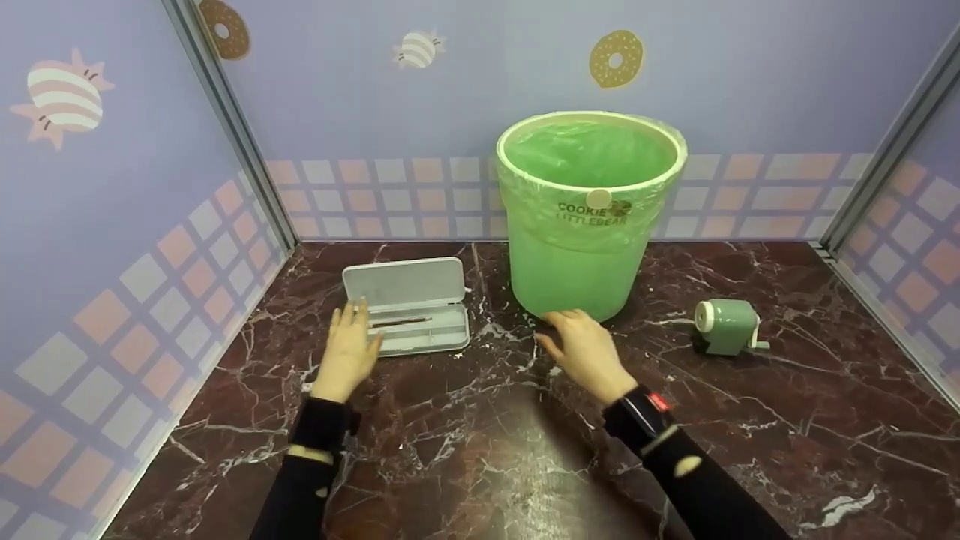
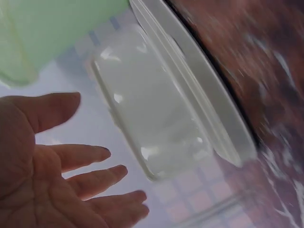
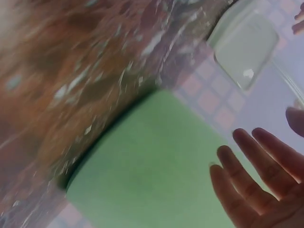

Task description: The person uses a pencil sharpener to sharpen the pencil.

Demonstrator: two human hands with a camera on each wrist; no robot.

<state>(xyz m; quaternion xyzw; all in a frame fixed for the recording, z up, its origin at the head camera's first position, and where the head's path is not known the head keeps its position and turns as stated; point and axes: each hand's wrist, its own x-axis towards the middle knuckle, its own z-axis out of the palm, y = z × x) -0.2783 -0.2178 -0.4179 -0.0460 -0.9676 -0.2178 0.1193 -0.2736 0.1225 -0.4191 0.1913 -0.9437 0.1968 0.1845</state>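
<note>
An opened white pencil case (image 1: 405, 281) lies on the marbled tabletop at the left, its lid tipped back. Inside its tray is a thin brown pencil (image 1: 401, 322). My left hand (image 1: 349, 360) is by the case's left side, fingers extended and nothing held; in the left wrist view the case (image 2: 147, 104) is beyond the fingertips. My right hand (image 1: 589, 352) hovers in front of the green bin (image 1: 577, 262), holding nothing, its fingers loosely bent. The right wrist view shows those fingers (image 3: 270, 173) spread, with the bin (image 3: 152, 156) behind them.
A green pencil sharpener (image 1: 727, 326) with a side crank stands at the right. The bin has a clear plastic liner over its rim (image 1: 592, 116). Patterned walls (image 1: 420, 135) enclose the tabletop (image 1: 465, 435) at the back and sides. White specks lie near the case.
</note>
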